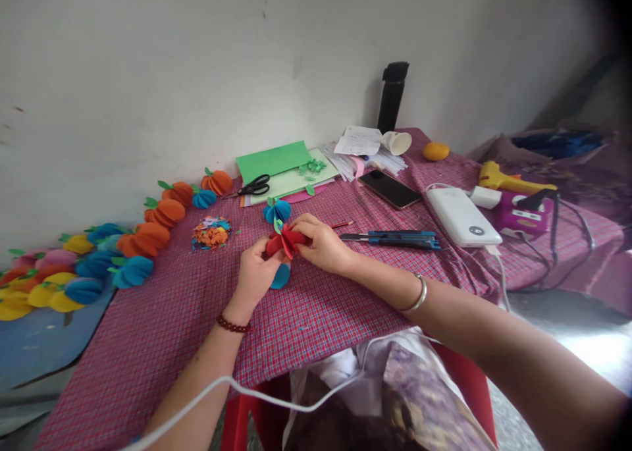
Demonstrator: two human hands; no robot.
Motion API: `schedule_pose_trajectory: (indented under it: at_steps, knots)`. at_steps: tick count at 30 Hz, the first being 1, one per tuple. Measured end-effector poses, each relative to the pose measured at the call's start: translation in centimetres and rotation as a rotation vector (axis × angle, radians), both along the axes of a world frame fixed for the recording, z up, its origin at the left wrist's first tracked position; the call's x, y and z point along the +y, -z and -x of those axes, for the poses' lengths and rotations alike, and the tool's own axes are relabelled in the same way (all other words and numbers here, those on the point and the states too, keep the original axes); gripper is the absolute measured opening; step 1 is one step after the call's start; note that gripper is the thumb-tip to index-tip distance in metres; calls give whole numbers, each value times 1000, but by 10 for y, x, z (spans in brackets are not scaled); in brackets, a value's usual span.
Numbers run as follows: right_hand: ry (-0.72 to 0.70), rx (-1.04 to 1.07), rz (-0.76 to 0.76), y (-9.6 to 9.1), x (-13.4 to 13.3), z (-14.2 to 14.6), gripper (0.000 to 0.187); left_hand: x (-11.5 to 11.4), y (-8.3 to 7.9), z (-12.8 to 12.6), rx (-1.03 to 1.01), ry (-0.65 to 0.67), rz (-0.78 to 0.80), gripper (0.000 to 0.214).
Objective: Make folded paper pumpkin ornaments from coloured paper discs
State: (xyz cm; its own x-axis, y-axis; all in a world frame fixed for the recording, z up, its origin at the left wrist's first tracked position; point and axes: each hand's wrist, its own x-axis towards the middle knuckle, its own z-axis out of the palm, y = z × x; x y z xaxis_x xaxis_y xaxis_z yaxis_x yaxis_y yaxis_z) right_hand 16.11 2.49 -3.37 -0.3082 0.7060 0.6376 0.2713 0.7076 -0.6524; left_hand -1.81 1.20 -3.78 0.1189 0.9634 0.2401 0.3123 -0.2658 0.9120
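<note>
Between my two hands is a red paper pumpkin (287,240) with fanned folds and a small green leaf on top. My left hand (255,266) grips its left side, and my right hand (320,243) pinches its right side. Just beneath it, a blue paper circle (280,276) lies on the checked cloth. Behind my hands sits a blue paper pumpkin (276,211). A pencil (343,224) and a blue box cutter (395,239) rest to the right of my right hand.
Several paper pumpkins (143,240) line the left side. Paper scraps (212,232), scissors (254,186) and green sheets (271,161) lie farther back. On the right are a phone (390,187), a white power bank (463,215), a yellow glue gun (513,178) and cables. A white cable (276,405) crosses my lap.
</note>
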Motion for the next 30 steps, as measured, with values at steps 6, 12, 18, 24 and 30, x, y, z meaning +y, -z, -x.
schedule_pose_trajectory:
  at_steps: [6,12,18,24,30]
  knots:
    - [12,7,13,1,0,0,14,1,1,1,-38,8,27,23]
    - [33,15,-21,1,0,0,12,1,0,0,-115,32,79,25]
    - [142,48,-38,-2,-5,-1,34,1,2,-1,-177,47,118,23]
    - [128,43,-124,-4,-5,1,50,2,5,0,-175,53,120,23]
    - [106,42,-119,-8,-9,1,43,1,0,-3,-194,13,141,25]
